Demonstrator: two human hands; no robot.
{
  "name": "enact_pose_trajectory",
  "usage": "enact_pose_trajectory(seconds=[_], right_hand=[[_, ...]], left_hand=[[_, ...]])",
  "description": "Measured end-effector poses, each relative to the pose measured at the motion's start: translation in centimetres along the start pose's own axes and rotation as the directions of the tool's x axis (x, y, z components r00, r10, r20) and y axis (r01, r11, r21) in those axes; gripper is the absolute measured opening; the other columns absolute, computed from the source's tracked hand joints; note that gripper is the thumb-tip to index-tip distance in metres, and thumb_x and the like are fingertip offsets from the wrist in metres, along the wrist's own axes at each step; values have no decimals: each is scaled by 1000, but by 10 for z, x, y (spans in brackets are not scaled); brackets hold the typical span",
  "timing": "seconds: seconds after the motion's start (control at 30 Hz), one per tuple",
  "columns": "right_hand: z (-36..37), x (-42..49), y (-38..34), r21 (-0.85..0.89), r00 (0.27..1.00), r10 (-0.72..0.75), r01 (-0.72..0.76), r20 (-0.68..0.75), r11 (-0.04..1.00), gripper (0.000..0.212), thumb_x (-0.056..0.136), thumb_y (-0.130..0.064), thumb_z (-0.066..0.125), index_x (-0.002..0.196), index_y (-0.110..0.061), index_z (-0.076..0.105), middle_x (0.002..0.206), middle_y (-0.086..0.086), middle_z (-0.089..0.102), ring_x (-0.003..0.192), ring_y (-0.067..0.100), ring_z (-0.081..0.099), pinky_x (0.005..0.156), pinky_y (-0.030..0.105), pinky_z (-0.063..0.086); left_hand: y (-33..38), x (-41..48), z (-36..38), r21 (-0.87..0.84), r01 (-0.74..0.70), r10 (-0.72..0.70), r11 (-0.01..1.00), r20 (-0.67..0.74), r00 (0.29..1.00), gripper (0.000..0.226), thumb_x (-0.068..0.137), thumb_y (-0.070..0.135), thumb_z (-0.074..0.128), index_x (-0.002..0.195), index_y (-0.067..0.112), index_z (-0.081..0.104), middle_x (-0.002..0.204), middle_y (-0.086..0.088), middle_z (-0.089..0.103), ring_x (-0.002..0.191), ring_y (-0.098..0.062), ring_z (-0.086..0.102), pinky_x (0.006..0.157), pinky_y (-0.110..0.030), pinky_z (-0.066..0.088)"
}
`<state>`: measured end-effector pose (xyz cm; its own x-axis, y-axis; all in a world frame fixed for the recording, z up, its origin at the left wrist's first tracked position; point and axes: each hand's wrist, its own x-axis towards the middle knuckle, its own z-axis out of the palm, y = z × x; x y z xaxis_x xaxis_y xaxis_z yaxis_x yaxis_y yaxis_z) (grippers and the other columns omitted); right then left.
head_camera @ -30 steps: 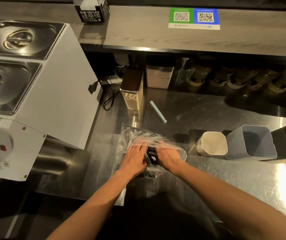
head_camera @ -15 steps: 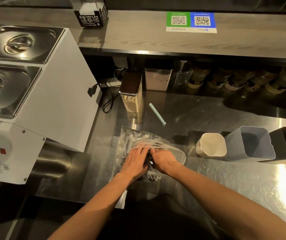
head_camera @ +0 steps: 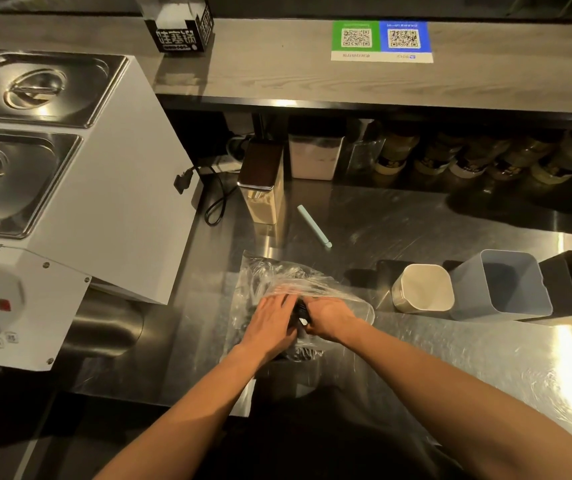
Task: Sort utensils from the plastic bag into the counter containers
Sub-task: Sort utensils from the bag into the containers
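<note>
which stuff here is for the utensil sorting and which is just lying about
Job: plastic bag, left hand, right hand, white container, blue-grey container, black container.
Lying about: pale green stick, white warmer, tin canister, QR sign.

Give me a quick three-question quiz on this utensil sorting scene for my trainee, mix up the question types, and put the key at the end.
1. True or false: the white container has nothing visible inside it.
2. Pick one. The left hand and right hand are: A, both on the plastic bag; B, both raised well above it; C, one on it and one out of view.
3. Put the three containers in order by colour, from the person's left to right.

Key
1. True.
2. A.
3. White container, grey-blue container, black container.
</note>
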<state>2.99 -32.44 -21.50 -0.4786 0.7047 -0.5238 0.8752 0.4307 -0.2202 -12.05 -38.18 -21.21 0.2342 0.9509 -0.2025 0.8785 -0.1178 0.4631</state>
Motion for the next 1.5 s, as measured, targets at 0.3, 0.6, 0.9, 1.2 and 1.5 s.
enact_pose_trajectory(seconds=[0.3, 0.6, 0.9, 1.2, 1.5], right_hand=[[-13, -6, 10, -14, 996, -29, 31, 82, 999, 27, 94, -32, 62, 119, -20, 62, 111, 1, 70, 95, 22, 65, 87, 36, 54], [-15, -11, 26, 59, 984, 83, -94, 160, 994, 32, 83, -48, 64, 107, -27, 61, 102, -1, 70, 92, 25, 66, 83, 40, 57], [-29, 16, 7, 244, 874, -27, -106, 486, 964, 90, 55, -44, 89, 130, -21, 45, 99, 6, 73, 84, 25, 74, 81, 42, 62], [-38, 12, 15, 530, 890, -85, -189, 448, 827, 36, 84, -28, 78, 117, -20, 68, 109, 1, 72, 98, 18, 68, 94, 34, 54], [-39, 13, 7, 354, 912, -55, -102, 407, 930, 36, 86, -28, 74, 119, -24, 60, 113, 1, 68, 90, 14, 61, 78, 23, 48]], left_hand=[[0, 5, 1, -23, -283, 274, 959, -180, 945, 70, 74, 7, 75, 140, 10, 52, 142, -13, 54, 134, -26, 46, 118, -43, 35], [0, 11, -1, 120, -48, 47, 992, 5, 999, 80, 87, 29, 72, 154, 16, 30, 159, -7, 32, 148, -24, 27, 123, -33, 10], [-8, 9, -4, 28, -48, 48, 998, 1, 999, 57, 91, 18, 69, 145, 14, 48, 152, -9, 44, 140, -24, 40, 119, -34, 27], [-9, 13, -5, -13, -59, 59, 998, -19, 998, 60, 84, 26, 78, 137, 13, 53, 143, -8, 53, 132, -23, 49, 113, -34, 39], [-10, 9, 1, -65, -146, 142, 987, -61, 988, 62, 76, 22, 83, 131, 11, 56, 133, -9, 58, 121, -24, 56, 110, -35, 45]])
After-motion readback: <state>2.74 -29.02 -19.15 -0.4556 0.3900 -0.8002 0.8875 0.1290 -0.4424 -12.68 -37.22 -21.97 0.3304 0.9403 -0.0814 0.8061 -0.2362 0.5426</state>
